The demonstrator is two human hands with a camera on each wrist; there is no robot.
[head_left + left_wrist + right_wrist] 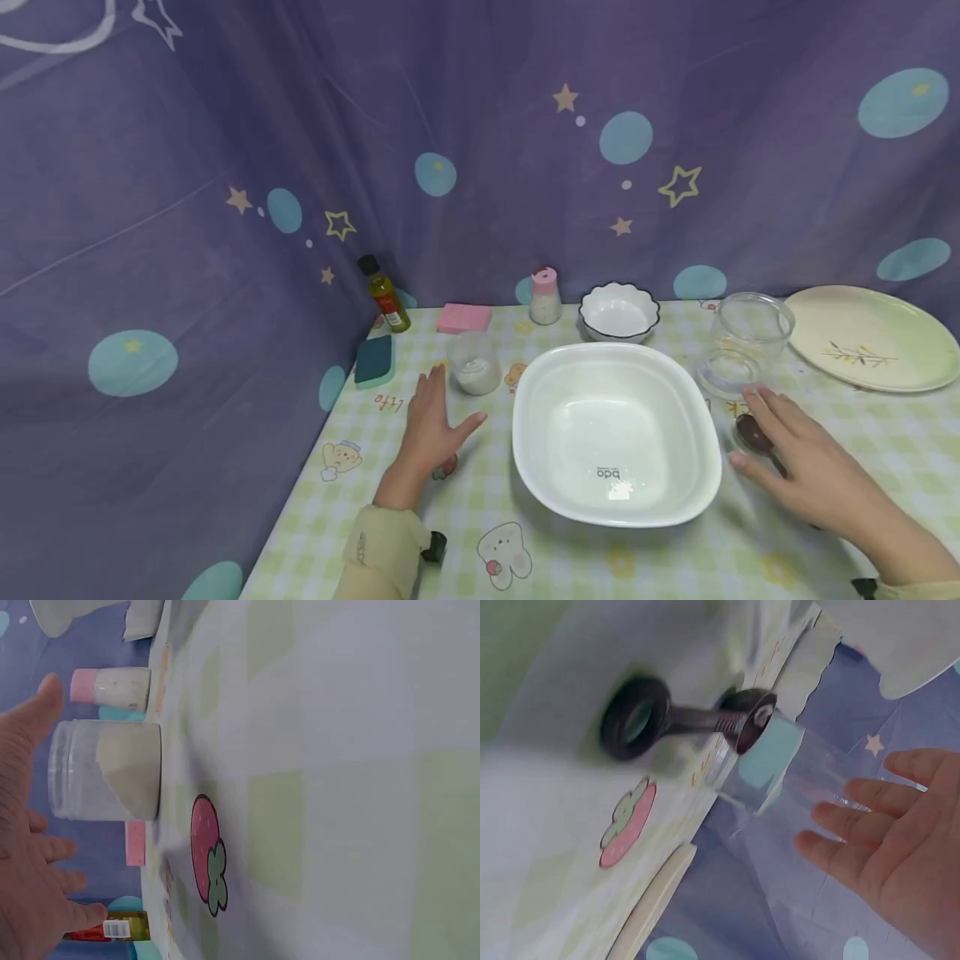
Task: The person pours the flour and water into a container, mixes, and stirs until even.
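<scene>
Both hands sit flat over the bench (480,500), fingers spread and holding nothing. The left hand (431,425) rests just beside the small jar of white powder (474,363); the right hand (806,467) hovers over the dark spoon (753,435), close to the empty glass jar (742,343). It looks like the reaching stage: closing on jar and spoon would come first. The big white basin (615,433) lies between them. Only the right wrist view shows the spoon's ringed handle (636,718).

Soft, even light falls from above; my head view is bright and fairly sharp, bowed at its edges. A glare spot sits on the white basin (619,492). Both my wrist views are hazy, blurred up close.
</scene>
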